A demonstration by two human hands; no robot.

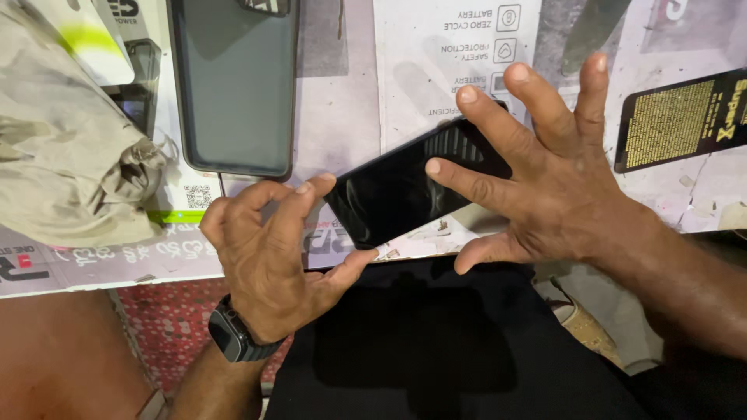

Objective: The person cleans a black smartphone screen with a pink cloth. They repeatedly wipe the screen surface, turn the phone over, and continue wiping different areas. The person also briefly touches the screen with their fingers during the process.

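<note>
Pinching the near left corner of a black phone [405, 187], the left hand [272, 257] closes thumb and forefinger on its edge, the other fingers curled in; a dark watch [233, 336] sits on that wrist. The phone lies glass up and skewed on the counter [342, 101], its near corner at the counter's front edge, right above the person's dark lap, its far end running off to the right. The right hand [545, 187] is spread wide open over that far end, gripping nothing; one fingertip [433, 166] rests on the glass, a second reaches past the phone's far edge, and the rest are lifted clear.

Far left of the phone, a second, larger dark slab [233, 85] lies flat and square to the counter, its near right corner close to the left forefinger but apart from it. Farther left a crumpled beige cloth [70, 155] heaps over the counter's left part. The counter is papered with printed cardboard sheets, and a black label [681, 120] lies at the right, well apart from the hands. Open counter shows between the slab and the right hand, beyond the phone's far edge. Near the front edge, a red patterned floor [167, 327] shows at the left.
</note>
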